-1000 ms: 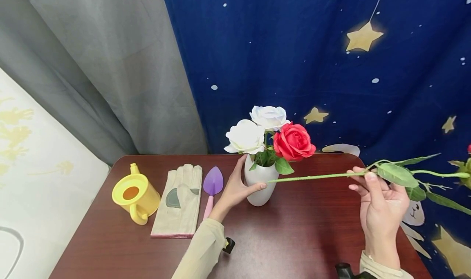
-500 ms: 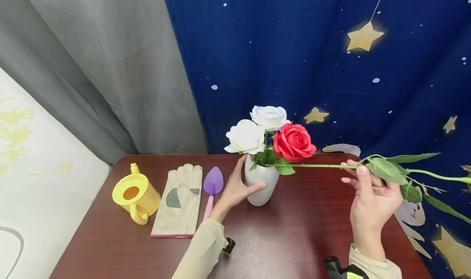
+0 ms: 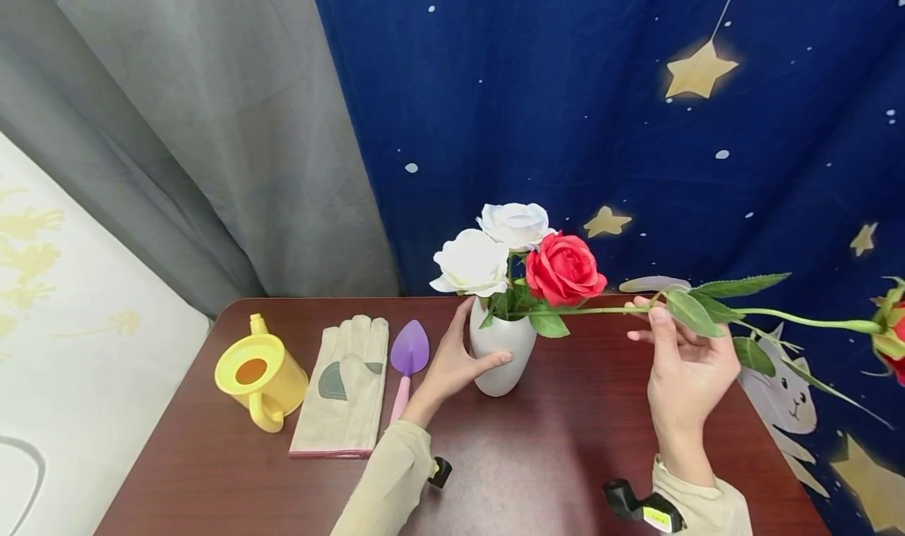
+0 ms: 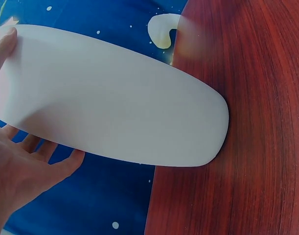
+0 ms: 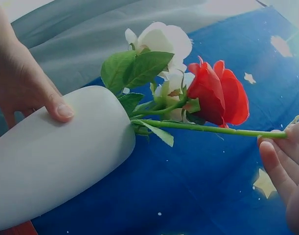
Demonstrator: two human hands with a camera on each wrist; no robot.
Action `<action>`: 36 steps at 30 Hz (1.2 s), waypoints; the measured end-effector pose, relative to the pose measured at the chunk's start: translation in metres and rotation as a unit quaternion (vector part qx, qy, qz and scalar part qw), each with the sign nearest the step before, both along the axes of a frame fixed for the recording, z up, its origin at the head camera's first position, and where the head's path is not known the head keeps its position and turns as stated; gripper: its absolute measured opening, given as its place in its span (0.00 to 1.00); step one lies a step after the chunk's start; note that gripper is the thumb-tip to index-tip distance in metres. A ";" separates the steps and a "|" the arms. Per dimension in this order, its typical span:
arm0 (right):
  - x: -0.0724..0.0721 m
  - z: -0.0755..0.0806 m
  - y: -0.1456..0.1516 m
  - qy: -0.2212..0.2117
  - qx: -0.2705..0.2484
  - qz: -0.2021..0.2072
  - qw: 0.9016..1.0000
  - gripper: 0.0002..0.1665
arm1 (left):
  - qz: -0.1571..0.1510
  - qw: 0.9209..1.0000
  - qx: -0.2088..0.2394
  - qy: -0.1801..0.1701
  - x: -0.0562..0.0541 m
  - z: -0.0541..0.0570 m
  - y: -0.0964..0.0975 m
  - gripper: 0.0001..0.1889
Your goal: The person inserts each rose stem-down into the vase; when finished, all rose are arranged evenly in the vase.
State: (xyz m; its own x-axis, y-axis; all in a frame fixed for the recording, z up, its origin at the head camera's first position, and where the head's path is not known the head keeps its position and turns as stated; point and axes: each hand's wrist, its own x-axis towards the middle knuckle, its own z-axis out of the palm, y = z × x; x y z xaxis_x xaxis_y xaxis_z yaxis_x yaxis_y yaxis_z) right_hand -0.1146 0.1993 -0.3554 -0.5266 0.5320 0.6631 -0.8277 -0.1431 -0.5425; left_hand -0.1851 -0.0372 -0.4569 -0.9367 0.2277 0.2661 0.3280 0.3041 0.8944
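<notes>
My left hand (image 3: 447, 367) holds the white vase (image 3: 503, 363) upright on the table, thumb on the near side and fingers round the left. In the vase stand a red rose (image 3: 566, 270) and two white roses (image 3: 471, 263). My right hand (image 3: 686, 375) pinches the green stem (image 5: 247, 132) of another red rose (image 3: 896, 335), held almost level, its bloom cut off by the right edge of the head view. That stem's tip reaches the vase mouth among the leaves; its very end is hidden.
Left of the vase lie a purple trowel (image 3: 409, 351) with a pink handle and a pair of pale work gloves (image 3: 342, 410). A yellow watering can (image 3: 283, 379) stands at the table's left. Behind the brown table (image 3: 551, 473) hangs a blue star-patterned curtain (image 3: 495, 111).
My right hand has moved left and slightly up with the rose, bringing its stem tip from in front of the vase to the mouth. The left hand stays on the vase.
</notes>
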 end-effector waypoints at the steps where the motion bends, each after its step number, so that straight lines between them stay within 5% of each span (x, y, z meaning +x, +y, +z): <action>1: -0.001 0.000 -0.001 -0.002 0.007 -0.002 1.000 0.16 | 0.000 1.000 0.001 0.000 0.000 0.000 0.000 0.50; 15: -0.015 -0.011 -0.024 -0.066 0.105 -0.006 0.992 0.15 | -0.010 1.000 0.012 -0.001 -0.004 -0.005 0.000 0.51; 20: -0.020 -0.014 -0.029 -0.076 0.100 0.002 0.992 0.16 | -0.008 1.000 0.002 0.003 -0.002 -0.004 -0.001 0.51; 29: -0.021 -0.017 -0.032 -0.142 0.135 -0.093 0.976 0.17 | -0.012 1.000 0.007 0.010 -0.002 -0.002 0.000 0.51; 34: -0.024 -0.019 -0.034 -0.137 0.135 -0.082 0.978 0.18 | -0.008 1.000 0.008 0.008 -0.001 -0.002 0.000 0.50; 36: -0.024 -0.019 -0.033 -0.133 0.136 -0.074 0.979 0.17 | -0.012 1.000 0.011 0.003 0.005 0.009 0.000 0.50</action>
